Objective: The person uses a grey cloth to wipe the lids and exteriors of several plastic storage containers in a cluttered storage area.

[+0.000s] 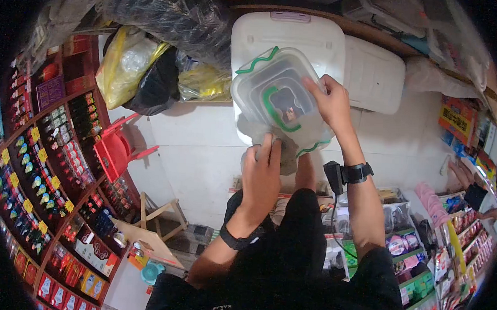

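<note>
- Background: a crowded shop space; we see a white wall (199, 142) at mid-frame, a goods rack (64, 190) along the left and packed trays (402, 245) at lower right.
- Container: the clear plastic container (287, 98), with green strips, lies tilted at upper centre, in front of 2 white storage bins (320, 39).
- Right hand (331, 100): we see it gripping the container's right rim, thumb over the edge.
- Left hand (261, 169): its fingers curl at the lower rim, against a greyish, limp sheet (287, 162); we cannot tell whether they grasp the sheet or only press it.
- Hazard 1: we judge that the container could swing or slip, since the right hand's hold lies to 1 side.
- Hazard 2: the sheet, if slack, could slide between fingers and rim, loosening the left hand's contact.
- Hazard 3: the cable (334, 219) hanging by the right wristband (357, 173) could snag on the trays.
</note>
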Demonstrator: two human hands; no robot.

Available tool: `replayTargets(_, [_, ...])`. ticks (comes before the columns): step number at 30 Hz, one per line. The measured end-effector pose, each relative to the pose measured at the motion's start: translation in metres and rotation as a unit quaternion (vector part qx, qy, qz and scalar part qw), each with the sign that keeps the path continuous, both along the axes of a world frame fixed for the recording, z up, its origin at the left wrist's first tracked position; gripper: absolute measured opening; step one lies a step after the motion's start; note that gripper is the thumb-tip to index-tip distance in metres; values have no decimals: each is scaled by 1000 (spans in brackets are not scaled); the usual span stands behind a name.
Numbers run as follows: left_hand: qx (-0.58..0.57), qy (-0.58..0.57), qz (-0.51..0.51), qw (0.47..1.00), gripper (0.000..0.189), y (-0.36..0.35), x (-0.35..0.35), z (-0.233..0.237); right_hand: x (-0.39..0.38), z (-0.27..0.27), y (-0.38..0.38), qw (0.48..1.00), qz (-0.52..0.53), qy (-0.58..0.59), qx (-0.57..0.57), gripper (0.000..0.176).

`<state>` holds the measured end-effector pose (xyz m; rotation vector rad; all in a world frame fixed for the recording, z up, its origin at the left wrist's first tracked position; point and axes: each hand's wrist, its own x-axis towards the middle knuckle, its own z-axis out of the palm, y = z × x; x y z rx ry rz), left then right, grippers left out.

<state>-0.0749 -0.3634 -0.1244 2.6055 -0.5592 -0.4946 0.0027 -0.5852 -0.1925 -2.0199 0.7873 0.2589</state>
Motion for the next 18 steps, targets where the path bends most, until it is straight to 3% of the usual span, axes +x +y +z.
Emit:
replayTargets(3, [-9,53,-38,998,59,15,16,5,-10,-15,0,1000,1,-24,3,64])
replayTargets(5, [27,-19,-94,995,60,21,44,6,-18,-32,4,993,-65,-74,64,61])
replayTargets(10, [21,-75,-88,993,57,22,95,2,-19,-16,36,964,-173,-133,153,54])
replayTargets(12, [21,-76,-89,993,55,24,93,3,-19,-12,39,970,-194,-80,124,46])
replayTargets(18, [-2,30,-88,996,59,47,27,12,-22,-14,37,979,-171,-79,81,46])
